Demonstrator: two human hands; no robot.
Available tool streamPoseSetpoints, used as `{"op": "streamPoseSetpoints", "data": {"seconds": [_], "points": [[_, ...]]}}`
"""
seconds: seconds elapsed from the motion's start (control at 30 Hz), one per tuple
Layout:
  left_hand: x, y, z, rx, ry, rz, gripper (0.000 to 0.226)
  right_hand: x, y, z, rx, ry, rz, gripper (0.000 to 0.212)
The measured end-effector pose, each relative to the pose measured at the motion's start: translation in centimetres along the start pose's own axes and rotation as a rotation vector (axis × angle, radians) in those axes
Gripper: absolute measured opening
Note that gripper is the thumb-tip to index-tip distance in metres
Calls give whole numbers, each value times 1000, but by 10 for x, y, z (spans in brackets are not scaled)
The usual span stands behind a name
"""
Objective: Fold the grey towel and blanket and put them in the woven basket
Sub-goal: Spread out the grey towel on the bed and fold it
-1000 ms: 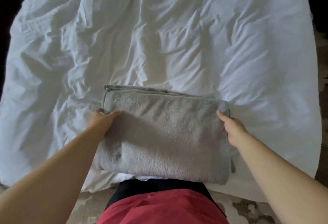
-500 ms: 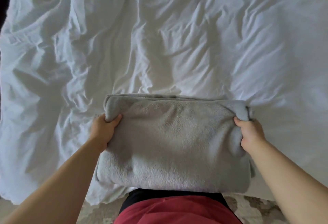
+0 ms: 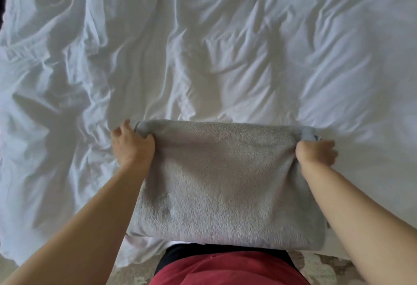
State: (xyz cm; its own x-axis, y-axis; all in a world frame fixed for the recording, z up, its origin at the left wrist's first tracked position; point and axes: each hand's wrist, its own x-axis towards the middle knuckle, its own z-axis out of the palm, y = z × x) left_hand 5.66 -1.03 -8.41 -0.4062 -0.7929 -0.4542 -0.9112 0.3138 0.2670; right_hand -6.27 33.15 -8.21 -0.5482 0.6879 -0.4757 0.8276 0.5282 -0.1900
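**Desk:** What carries the load here?

**Photographer:** A bed (image 3: 225,47), seen from above, under a rumpled white sheet (image 3: 67,131) creased from edge to edge.

**Desk:** And on it?

**Photographer:** A folded grey blanket (image 3: 225,189) sits at the near edge, its near side reaching just past the sheet. Whether its far edge touches the sheet is unclear. A patterned floor (image 3: 320,264) shows below the bed.

Grip now at far corners of blanket (image 3: 225,183)
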Motion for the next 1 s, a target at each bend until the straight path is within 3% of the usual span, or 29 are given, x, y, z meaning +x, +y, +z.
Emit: {"op": "streamPoseSetpoints", "data": {"seconds": [0.07, 0.1, 0.17, 0.23, 0.3, 0.37, 0.5, 0.7, 0.83, 0.9, 1.0], "points": [[-16, 16, -2, 25, 84, 317, 55, -23, -17, 7, -62, 162, -407, 48], [-26, 22, 2, 62, 77, 452, 51, -40, -25, 14, -33, 146, -585, 47], [-46, 29, 16, 173, -8, 632, 49, -80, -34, 38, -56, -85, -843, 47], [-55, 25, 33, 290, -123, 683, 49, -111, -30, 67, -267, -333, -1074, 52], [-45, 11, 47, 349, -174, 611, 51, -117, -13, 92, -545, -413, -1243, 60], [-31, -7, 56, 351, -199, 522, 54, -94, 6, 101, -703, -395, -1273, 63], [-19, -29, 68, 403, -211, 567, 59, -31, 26, 91, -793, -261, -1205, 66], [-14, -37, 65, 441, -222, 553, 62, 23, 41, 42, -915, -132, -887, 64], [-29, -23, 56, 439, -170, 599, 60, -16, 12, 51, -893, -96, -762, 65], [-40, -23, 48, 395, -148, 625, 62, -60, -4, 70, -748, -142, -808, 63], [-54, -47, 37, 372, -208, 624, 65, -134, -5, 102, -593, -304, -1067, 60]]}}
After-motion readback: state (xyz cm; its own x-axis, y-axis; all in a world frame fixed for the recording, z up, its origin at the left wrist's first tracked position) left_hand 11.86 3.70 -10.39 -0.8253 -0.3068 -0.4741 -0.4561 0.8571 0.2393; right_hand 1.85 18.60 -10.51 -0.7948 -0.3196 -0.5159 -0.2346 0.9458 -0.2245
